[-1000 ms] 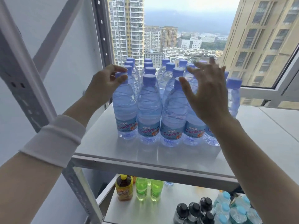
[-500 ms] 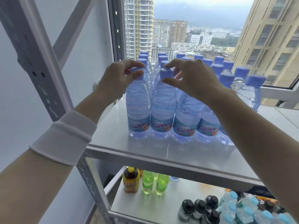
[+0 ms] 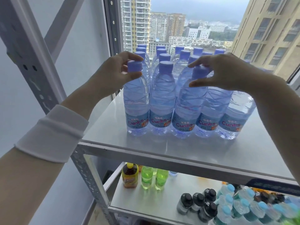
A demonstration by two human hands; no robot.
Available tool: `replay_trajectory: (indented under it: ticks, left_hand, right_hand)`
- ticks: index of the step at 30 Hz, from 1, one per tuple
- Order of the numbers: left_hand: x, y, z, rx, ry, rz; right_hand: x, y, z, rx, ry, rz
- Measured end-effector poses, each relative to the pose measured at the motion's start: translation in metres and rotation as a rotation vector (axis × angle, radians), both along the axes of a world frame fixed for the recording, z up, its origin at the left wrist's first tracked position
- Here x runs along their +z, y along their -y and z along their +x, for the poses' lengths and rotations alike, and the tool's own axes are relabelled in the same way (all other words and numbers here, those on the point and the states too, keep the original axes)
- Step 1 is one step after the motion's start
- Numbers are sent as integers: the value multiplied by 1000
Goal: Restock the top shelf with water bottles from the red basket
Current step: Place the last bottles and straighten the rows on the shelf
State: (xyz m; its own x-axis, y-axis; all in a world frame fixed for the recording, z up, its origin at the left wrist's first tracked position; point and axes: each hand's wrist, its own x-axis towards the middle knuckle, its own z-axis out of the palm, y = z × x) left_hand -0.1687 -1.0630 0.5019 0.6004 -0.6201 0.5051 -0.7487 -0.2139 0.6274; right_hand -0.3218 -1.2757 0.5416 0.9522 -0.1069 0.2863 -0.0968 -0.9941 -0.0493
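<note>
City towers fill the window behind the top shelf (image 3: 103,127). Left hand (image 3: 112,75) fingers (image 3: 129,55) pinch the front-left water bottle (image 3: 136,101) by its cap; right hand (image 3: 227,73) fingers curl round the third bottle (image 3: 188,108) at its cap, both bottles directly beneath. Nudge them gently, upright, flush with the row.

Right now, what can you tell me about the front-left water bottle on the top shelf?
The water bottle is clear, ribbed plastic and looks full. It has a purple screw cap and a blue label reading Cunbs. It stands upright at the left end of the front row on the grey top shelf, close against the next bottle. The left hand pinches its cap between thumb and fingers.
</note>
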Motion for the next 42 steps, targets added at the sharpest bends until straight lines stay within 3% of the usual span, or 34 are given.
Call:
replay_trajectory:
  ticks: [10,16,22,25,29,33,42]
  left_hand:
    - [0,10,8,0,13,-39]
    - [0,10,8,-4,-9,-20]
    - [10,16,-1,65,257,101]
    - [21,24,-13,13,365,92]
    - [27,41,-22,-73,433,219]
    - [31,55,-21,-25,401,319]
    - [32,67,-19,11,389,316]
  right_hand:
    - [-6,12,19,-57,118,40]
    - [-1,15,22,-37,58,3]
    - [5,11,18,14,33,-55]
    - [14,13,6,51,86,18]
    - [18,23,-9,27,71,63]
    - [14,34,-17,27,78,72]
    - [13,52,-25,-19,118,56]
